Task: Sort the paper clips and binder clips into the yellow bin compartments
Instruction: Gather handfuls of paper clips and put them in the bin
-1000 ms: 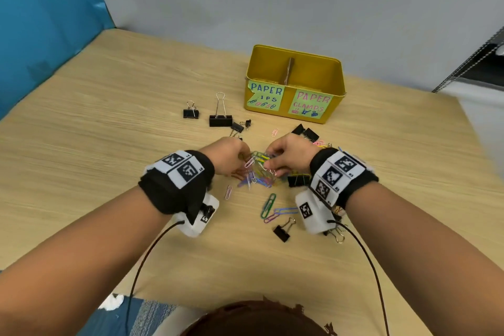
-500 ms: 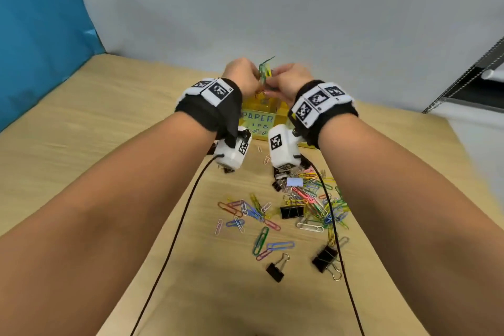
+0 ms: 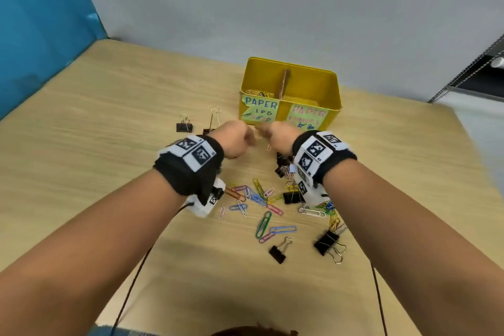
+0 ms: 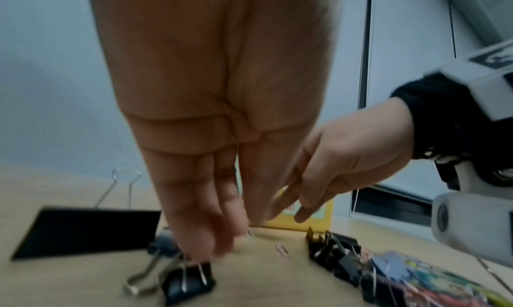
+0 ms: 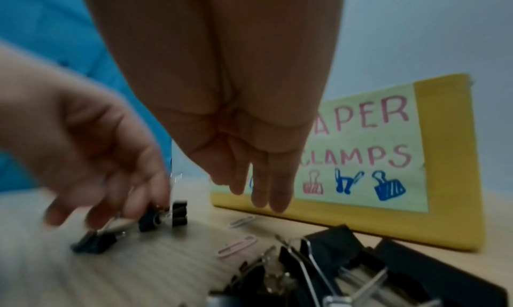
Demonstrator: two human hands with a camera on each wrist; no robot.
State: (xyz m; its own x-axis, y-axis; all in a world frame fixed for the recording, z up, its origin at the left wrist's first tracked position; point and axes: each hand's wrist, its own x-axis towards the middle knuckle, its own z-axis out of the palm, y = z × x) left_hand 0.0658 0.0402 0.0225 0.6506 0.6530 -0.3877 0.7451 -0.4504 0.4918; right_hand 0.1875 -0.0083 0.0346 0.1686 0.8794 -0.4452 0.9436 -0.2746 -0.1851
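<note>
Desk (image 3: 114, 161) carries the yellow bin (image 3: 335, 95) just beyond both hands, left hand (image 3: 236, 141) and right hand (image 3: 281, 137) slack-fingered and empty side by side, while loose paper clips (image 3: 259, 196) and binder clips (image 3: 326, 243) lie behind the wrists, nearer the person.

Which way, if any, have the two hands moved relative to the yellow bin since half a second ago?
Yes. Both the left hand and the right hand have dropped from above the yellow bin to the table in front of it.
</note>
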